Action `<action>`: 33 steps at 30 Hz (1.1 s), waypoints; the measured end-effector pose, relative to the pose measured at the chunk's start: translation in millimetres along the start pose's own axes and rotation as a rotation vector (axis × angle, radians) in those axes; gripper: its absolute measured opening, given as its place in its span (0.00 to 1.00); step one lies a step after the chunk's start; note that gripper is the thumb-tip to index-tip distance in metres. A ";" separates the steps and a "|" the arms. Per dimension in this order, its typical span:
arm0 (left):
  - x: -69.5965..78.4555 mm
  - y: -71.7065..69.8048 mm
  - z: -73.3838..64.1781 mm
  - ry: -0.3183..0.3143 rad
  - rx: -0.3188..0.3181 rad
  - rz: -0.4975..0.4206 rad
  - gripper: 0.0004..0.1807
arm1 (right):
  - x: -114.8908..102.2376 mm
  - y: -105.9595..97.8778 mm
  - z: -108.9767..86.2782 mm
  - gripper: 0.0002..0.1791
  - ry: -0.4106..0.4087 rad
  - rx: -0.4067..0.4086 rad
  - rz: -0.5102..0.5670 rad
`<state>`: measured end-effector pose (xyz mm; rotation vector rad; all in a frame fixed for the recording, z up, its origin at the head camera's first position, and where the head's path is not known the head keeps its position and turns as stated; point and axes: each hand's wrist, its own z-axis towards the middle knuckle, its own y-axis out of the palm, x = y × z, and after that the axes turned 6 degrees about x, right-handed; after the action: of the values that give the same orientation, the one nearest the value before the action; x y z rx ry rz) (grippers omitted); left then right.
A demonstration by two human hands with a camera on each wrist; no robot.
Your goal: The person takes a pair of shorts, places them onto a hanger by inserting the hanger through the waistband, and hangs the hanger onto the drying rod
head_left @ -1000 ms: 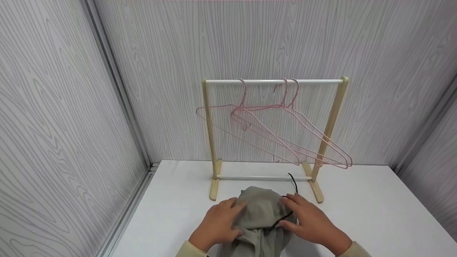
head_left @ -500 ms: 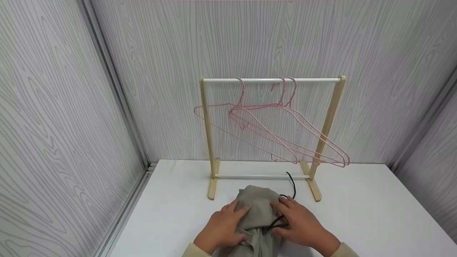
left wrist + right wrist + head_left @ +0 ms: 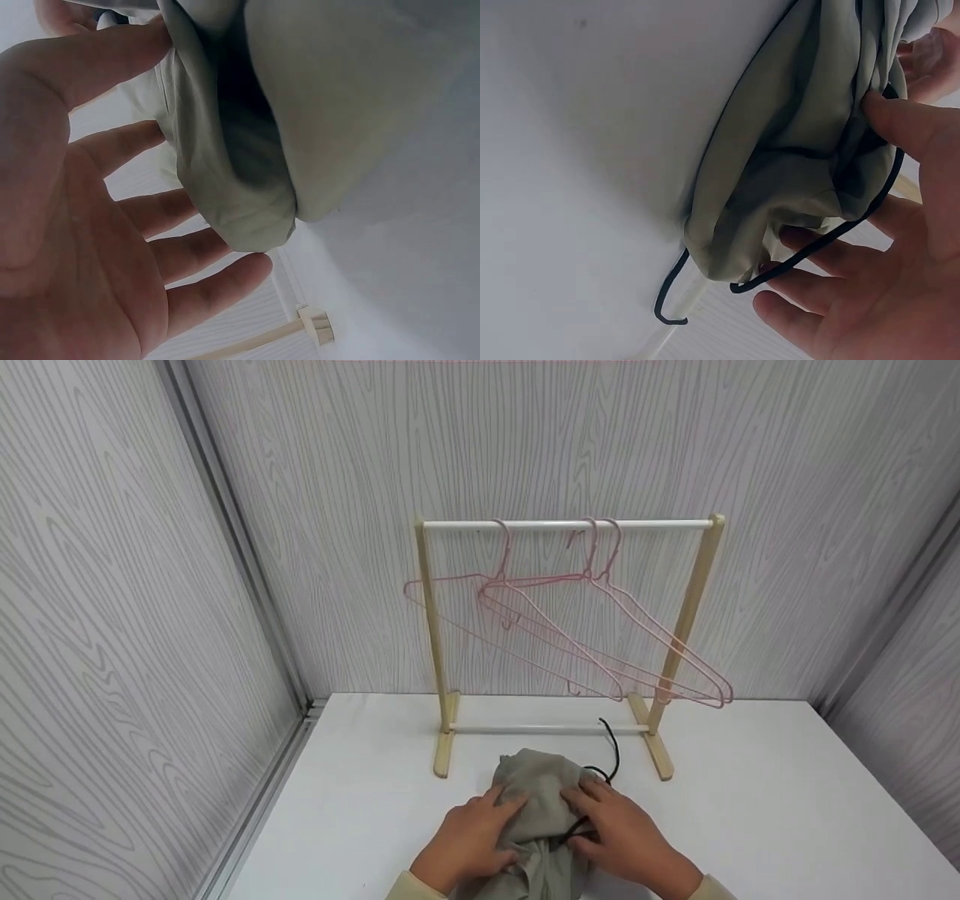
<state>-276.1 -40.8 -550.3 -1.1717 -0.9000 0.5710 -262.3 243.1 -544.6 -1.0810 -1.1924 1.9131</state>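
A crumpled grey-green cloth item (image 3: 541,802) with a black cord (image 3: 616,751) lies bunched on the white table, low in the head view. My left hand (image 3: 466,840) rests against its left side; in the left wrist view the fingers (image 3: 202,289) are spread and fairly straight, with thumb and fingertips at the folds. On the opposite side my right hand (image 3: 628,834) touches the fabric. Seen from the right wrist, its thumb (image 3: 900,120) lies on the cloth while the relaxed fingers reach under the edge, and the cord loops across them. The cloth's underside is hidden.
Behind the cloth stands a small rack with wooden posts (image 3: 691,607) and a white top rail (image 3: 540,524). Several pink hangers (image 3: 559,624) hang from it. Pale wood-grain panels (image 3: 360,510) enclose the white table (image 3: 750,795) at the back and sides.
Both hands have moved slightly inward on the cloth, the right one more, and the bundle looks narrower. The view has shifted a little; the rack and hangers keep their places.
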 end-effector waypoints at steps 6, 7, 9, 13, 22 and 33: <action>0.8 1.9 -1.1 0.018 0.022 0.010 0.43 | -4.4 2.6 -0.4 0.35 0.001 0.012 -0.004; 0.9 2.3 -1.2 0.020 0.024 0.011 0.43 | -5.2 3.0 -0.5 0.35 0.003 0.010 -0.001; 1.2 3.0 -1.2 0.024 0.031 0.010 0.43 | -6.6 3.6 -0.9 0.34 0.006 0.007 0.003; 2.4 4.3 -1.6 0.053 0.061 0.010 0.40 | -9.4 3.4 -1.5 0.31 0.006 0.012 0.006; 7.4 3.0 -3.2 0.122 0.166 0.047 0.35 | -12.8 -1.0 -0.6 0.19 0.024 0.086 -0.026; 15.0 -13.1 -1.2 0.161 0.307 0.003 0.21 | -20.7 -20.9 5.2 0.10 0.087 0.265 0.001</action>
<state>-267.8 -33.7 -533.5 -0.9261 -0.6465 0.5858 -255.4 232.1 -517.8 -1.0093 -0.8623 1.9386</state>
